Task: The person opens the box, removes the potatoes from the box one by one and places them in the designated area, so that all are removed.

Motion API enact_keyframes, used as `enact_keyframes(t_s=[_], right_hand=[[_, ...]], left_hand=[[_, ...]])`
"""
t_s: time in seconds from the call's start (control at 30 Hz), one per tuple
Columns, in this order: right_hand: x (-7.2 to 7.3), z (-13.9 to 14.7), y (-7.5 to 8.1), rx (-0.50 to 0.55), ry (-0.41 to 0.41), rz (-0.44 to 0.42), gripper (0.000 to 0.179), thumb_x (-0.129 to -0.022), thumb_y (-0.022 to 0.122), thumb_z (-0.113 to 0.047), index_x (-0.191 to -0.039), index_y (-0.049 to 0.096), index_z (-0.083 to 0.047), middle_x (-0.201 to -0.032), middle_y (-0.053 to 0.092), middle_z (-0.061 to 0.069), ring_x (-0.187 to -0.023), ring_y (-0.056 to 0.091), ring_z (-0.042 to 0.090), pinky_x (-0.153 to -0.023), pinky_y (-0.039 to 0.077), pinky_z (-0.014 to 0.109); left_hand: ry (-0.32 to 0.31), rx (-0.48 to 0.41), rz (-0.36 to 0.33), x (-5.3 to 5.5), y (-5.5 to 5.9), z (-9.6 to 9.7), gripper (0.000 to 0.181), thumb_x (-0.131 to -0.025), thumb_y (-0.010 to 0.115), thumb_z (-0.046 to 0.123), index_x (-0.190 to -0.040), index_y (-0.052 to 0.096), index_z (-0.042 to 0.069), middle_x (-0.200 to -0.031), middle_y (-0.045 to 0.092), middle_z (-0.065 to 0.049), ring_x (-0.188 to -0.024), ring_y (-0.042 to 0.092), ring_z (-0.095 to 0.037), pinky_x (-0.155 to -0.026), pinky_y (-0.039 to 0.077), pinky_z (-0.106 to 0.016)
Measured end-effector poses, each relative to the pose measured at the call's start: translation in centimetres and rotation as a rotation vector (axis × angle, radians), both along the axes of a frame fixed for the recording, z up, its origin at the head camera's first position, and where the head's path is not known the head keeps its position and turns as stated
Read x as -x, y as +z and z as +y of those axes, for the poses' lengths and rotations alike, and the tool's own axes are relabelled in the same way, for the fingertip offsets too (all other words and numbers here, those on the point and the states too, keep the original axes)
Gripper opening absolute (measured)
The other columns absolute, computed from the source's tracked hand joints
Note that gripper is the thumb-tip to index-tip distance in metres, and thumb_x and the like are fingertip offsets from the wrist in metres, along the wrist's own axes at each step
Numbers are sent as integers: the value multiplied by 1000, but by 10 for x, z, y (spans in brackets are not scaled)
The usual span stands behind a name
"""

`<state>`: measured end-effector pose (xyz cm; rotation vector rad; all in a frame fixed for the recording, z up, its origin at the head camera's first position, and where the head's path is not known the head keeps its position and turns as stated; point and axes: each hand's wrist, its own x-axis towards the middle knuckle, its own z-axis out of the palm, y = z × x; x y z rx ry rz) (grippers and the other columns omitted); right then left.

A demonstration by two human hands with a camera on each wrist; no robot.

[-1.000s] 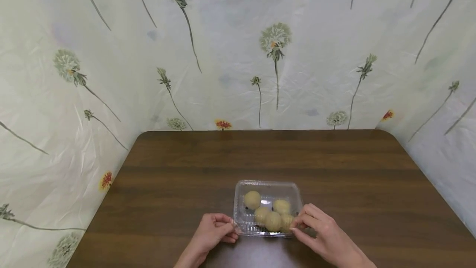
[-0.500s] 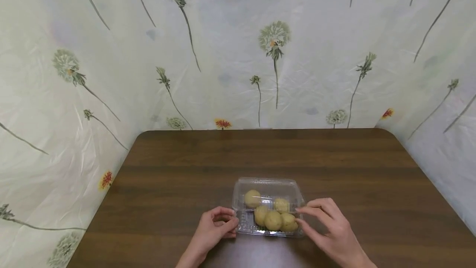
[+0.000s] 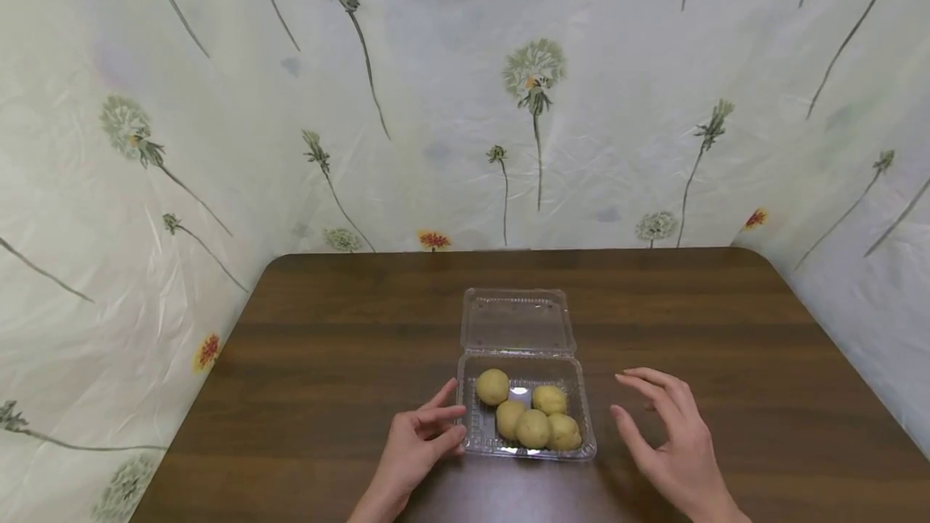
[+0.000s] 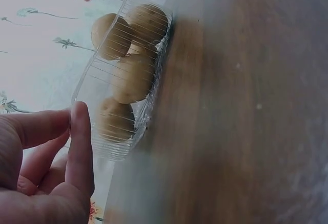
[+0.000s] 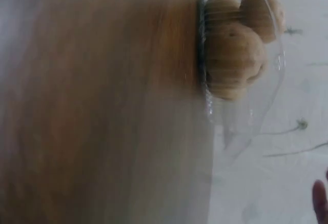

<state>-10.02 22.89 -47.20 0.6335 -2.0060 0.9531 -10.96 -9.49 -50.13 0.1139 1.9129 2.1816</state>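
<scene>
Dark wood table (image 3: 349,345), floral sheeting (image 3: 218,103) behind. Clear clamshell box (image 3: 471,426) lying open just off the left fingertips, lid (image 3: 517,321) flat on the wood beyond. Five round yellowish balls (image 3: 534,428) heaped in the tray, mostly toward the near-right corner. Left hand (image 3: 417,446) with fingers loosely extended, tips at the tray's left wall, gripping nothing; touch or hair's gap not certain. Right hand (image 3: 672,442) apart from the tray's right wall, fingers spread wide, empty. Risks, as judged: light thin-walled tray skidding or tipping under a sideways nudge from the left fingers; balls piled near the rim rolling out; springy lid flopping back shut, nothing pinning it.
</scene>
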Motion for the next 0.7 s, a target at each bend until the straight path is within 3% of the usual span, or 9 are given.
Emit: enact_keyframes(t_s=[0.1,0.2,0.3,0.5,0.7], right_hand=[[1,9,-10,-82,32,-139,31,-86,75,-19,-115,69,-9,-115,62,9,-106,51,18,-79,43,11],[1,13,-13,-170,58,-259,44,-76,82,-7,-116,68,-18,-117,61,0,-108,50,14,-78,44,14],[1,13,-13,-237,60,-344,44,-76,83,-9,-115,68,-21,-118,60,-6,-110,49,11,-82,43,13],[0,6,-9,-285,82,-389,39,-79,83,-14,-112,68,-27,-116,58,-13,-108,51,9,-91,39,12],[3,-1,-1,-303,155,-412,37,-80,82,-17,-113,69,-27,-112,60,-14,-105,55,6,-90,42,11]], left_hand=[[-12,2,-6,1,0,-1,29,-85,72,-3,-113,67,-12,-148,44,-12,-85,65,-14,-73,60,-29],[-20,-10,-8,0,1,-1,29,-85,71,-4,-112,66,-14,-148,43,-13,-97,64,-19,-74,60,-30],[-23,-8,-12,-1,0,-1,29,-86,71,-4,-113,66,-13,-148,43,-13,-104,63,-25,-75,60,-30],[-17,-1,-22,-1,-1,-1,29,-86,71,-3,-113,67,-11,-147,45,-11,-107,62,-27,-76,60,-31],[-11,-5,-13,-1,0,-1,28,-86,70,-5,-113,66,-13,-147,45,-12,-110,61,-24,-75,60,-29]])
